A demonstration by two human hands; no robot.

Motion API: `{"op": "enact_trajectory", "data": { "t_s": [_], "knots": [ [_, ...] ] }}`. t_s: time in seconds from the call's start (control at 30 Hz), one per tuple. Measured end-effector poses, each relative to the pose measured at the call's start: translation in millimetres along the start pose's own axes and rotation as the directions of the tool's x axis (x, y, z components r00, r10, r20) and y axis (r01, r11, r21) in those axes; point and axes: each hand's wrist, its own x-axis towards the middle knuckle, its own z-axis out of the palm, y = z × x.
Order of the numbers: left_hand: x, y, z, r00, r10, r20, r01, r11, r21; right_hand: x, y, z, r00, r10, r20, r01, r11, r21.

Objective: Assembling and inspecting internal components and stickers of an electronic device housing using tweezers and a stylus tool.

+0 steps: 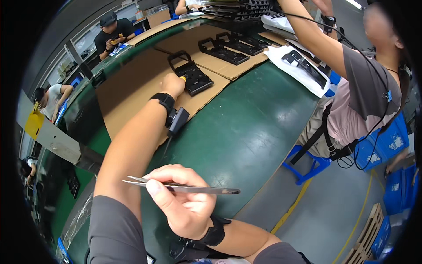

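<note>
The green worktop (237, 123) spreads beyond the right grip (187, 196); on it, cardboard (132, 92) under the left grip (171, 86) probably guards against scratches. The black frame (195, 78) lies just right of the left grip. The right grip pinches tweezers (213, 190) near their tips, likely for control. The left grip is curled, a yellow bit (183, 78) beside it; its hold I cannot tell.

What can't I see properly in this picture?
All in the head view:
- Most of the yellow thing: the left hand hides it.
- The middle of the tweezers: partly behind the right hand's thumb.
- Little bits inside the nearest black frame: too small.
- The head of the person at the back: top edge cuts it off.
</note>
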Motion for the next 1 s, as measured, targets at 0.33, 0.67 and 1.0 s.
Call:
{"op": "enact_trajectory", "data": {
  "t_s": [0.33, 0.67, 1.0],
  "knots": [
    [-161.5, -24.2, -149.8, 0.939, -0.069, 0.337, 0.260, 0.783, -0.565, -6.6, -0.1, 0.3, 0.999, 0.030, 0.019, -0.032, 0.991, 0.128],
    [-318.6, -127.8, -301.4, 0.921, -0.127, 0.368, 0.378, 0.521, -0.765, -28.4, -36.3, 81.0, 0.897, -0.168, 0.408, 0.143, 0.986, 0.091],
    [-385.0, -250.5, -328.2, 0.856, -0.344, -0.387, -0.291, 0.298, -0.909, -90.7, 90.0, 151.2, 0.439, 0.761, 0.477, -0.578, 0.646, -0.499]
  ]
}}
